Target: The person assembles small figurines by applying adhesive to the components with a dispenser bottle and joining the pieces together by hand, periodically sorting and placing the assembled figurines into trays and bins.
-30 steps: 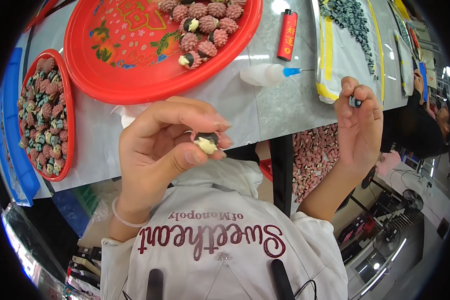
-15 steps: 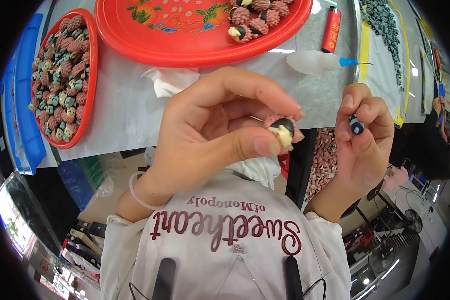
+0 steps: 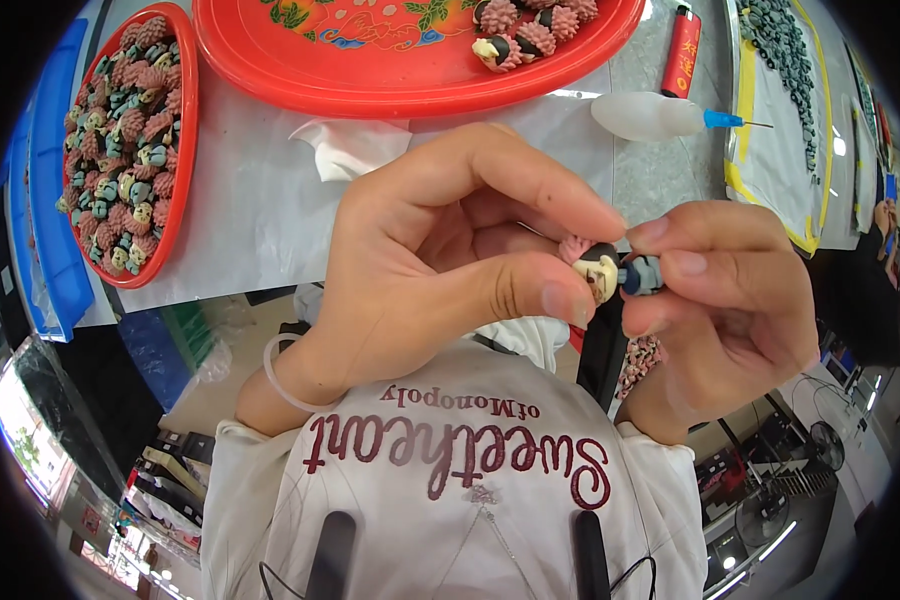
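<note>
Pinching a pink-and-cream figurine head [image 3: 597,272] in the curled left hand [image 3: 450,265], plus a blue-grey body piece [image 3: 648,275] in the right hand [image 3: 745,290], end to end before the shirt [image 3: 410,545]. Can't tell how far joined, kinda half covered. Also seeing a red tray [image 3: 420,102] cut off up top, squeeze bottle [image 3: 648,117] nearby.

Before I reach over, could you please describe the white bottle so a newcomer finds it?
Find the big red tray at the picture's top, then look right of its lower edge. Below the red lighter lies the white bottle, set apart by its blue tip and needle.
</note>
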`<state>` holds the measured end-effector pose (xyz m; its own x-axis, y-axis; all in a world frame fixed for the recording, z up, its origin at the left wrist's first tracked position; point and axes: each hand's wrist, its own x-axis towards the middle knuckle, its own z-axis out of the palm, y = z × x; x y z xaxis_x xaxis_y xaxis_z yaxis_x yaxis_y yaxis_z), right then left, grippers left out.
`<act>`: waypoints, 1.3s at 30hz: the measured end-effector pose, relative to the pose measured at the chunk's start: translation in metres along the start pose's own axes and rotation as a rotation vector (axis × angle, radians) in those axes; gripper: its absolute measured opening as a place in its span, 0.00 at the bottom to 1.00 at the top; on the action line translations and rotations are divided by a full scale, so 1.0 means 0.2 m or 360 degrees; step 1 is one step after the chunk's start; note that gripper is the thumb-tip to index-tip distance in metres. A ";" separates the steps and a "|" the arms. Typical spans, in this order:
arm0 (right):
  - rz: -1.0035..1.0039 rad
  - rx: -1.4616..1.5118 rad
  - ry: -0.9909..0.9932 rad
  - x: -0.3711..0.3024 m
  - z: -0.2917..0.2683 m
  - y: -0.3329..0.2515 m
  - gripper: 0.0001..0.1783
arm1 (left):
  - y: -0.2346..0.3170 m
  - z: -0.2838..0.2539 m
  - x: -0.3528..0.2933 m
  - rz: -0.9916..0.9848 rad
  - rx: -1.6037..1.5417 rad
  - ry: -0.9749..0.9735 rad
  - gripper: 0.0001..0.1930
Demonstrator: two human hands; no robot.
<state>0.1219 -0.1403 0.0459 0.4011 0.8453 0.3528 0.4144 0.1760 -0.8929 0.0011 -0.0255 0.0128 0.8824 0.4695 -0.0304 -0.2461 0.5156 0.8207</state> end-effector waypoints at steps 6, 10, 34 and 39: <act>-0.0178 -0.0260 -0.0036 0.03 0.02 -0.02 0.13 | -0.01 -0.01 -0.01 0.0078 0.0042 0.0009 0.17; -0.0240 -0.0319 -0.0045 0.03 0.03 -0.01 0.13 | -0.02 -0.03 -0.01 0.0085 0.0046 -0.0032 0.17; -0.0199 -0.0181 0.0011 0.01 0.11 0.06 0.20 | 0.10 -0.16 -0.02 0.0465 0.0359 -0.0073 0.23; -0.0085 -0.0114 0.0100 -0.02 0.13 0.06 0.16 | 0.29 -0.34 -0.07 0.0794 0.0943 0.0046 0.23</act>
<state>0.1041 -0.1277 0.0256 0.4263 0.8022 0.4180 0.4930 0.1814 -0.8509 -0.0528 0.0469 0.0208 0.7105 0.5684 0.4149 -0.3489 -0.2275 0.9091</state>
